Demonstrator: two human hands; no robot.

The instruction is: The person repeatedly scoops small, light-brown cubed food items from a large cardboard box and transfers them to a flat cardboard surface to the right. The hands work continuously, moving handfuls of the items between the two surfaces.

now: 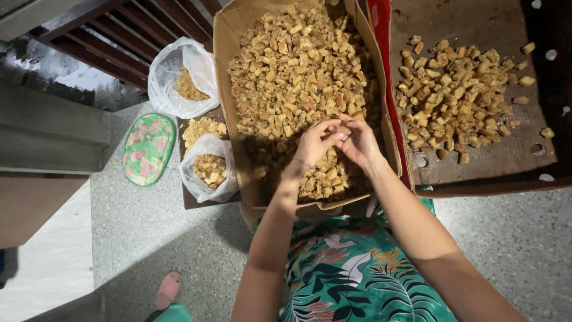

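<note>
Golden-brown chunks (298, 65) fill an open cardboard box (223, 71) at centre. Just above its near end, the left hand (313, 145) and right hand (359, 142) meet, fingertips pinched together on one small chunk. Far right, another pile (456, 95) lies on flat cardboard (488, 161). Left, two plastic bags (179, 74) hold more.

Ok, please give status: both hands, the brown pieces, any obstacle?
Left hand and right hand together, fingertips pinching one small piece. Brown pieces heaped in open cardboard box. Nothing blocks hands.
</note>
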